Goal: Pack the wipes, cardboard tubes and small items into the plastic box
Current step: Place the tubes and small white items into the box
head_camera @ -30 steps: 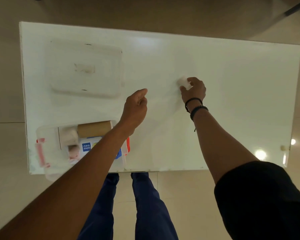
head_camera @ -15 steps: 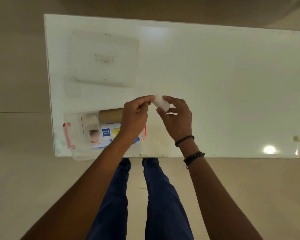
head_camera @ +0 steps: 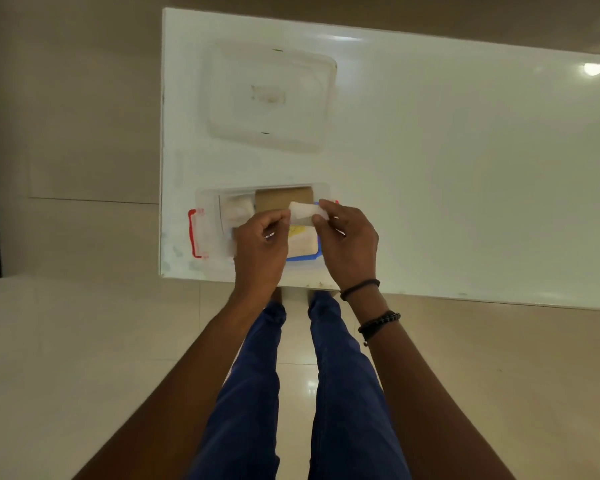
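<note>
A clear plastic box (head_camera: 205, 202) with red clips stands at the table's near left edge. Inside lie a brown cardboard tube (head_camera: 278, 198), a wipes pack (head_camera: 303, 242) with blue edging, and a white wrapped item (head_camera: 236, 208). Both hands hover over the box and pinch a small white item (head_camera: 303, 213) between them. My left hand (head_camera: 257, 247) grips its left end, my right hand (head_camera: 347, 244) its right end. The hands hide much of the wipes pack.
The box's clear lid (head_camera: 271, 98) lies flat on the white table (head_camera: 465, 168), further back. The table's near edge runs just below the box. A tiled floor and my blue trouser legs show below.
My right hand picked the small white item off the middle of the table and brought it left. Both hands now hold it over the box.
</note>
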